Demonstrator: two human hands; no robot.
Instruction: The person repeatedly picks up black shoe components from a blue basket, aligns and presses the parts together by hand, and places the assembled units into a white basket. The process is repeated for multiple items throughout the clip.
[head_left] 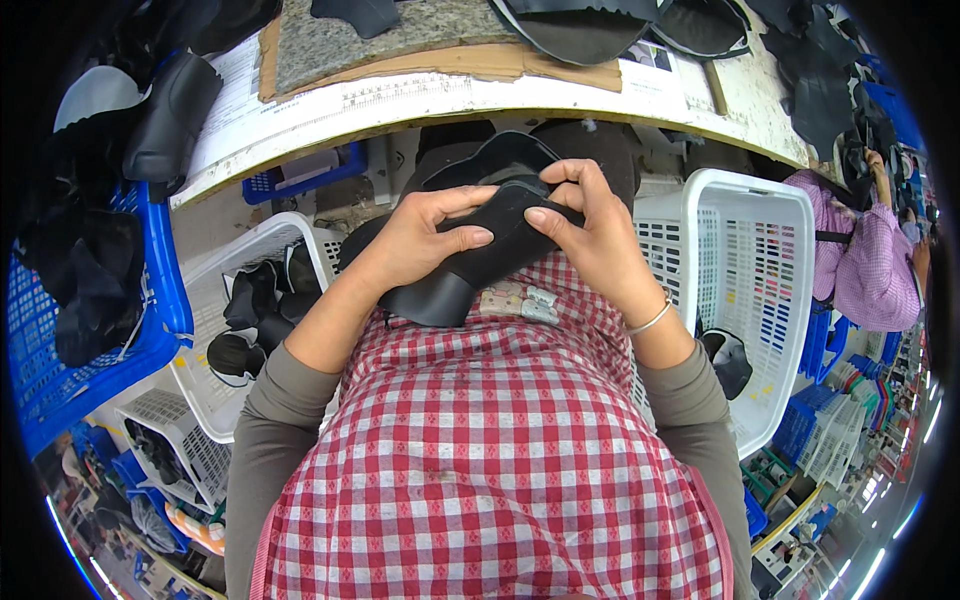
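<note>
Above your lap, short of the worktop (750, 100), you hold the black piece (495, 245). Your left hand (425, 235) and right hand (595, 225) each grasp it near its upper edge, thumbs pressing the face, fingers not released. The step in hand appears to be edge handling; the next move calls for even pressure from both sides. The left basket (200, 395) and right basket (775, 330) hold dark parts. The worktop's front edge probably limits forward reach.
</note>
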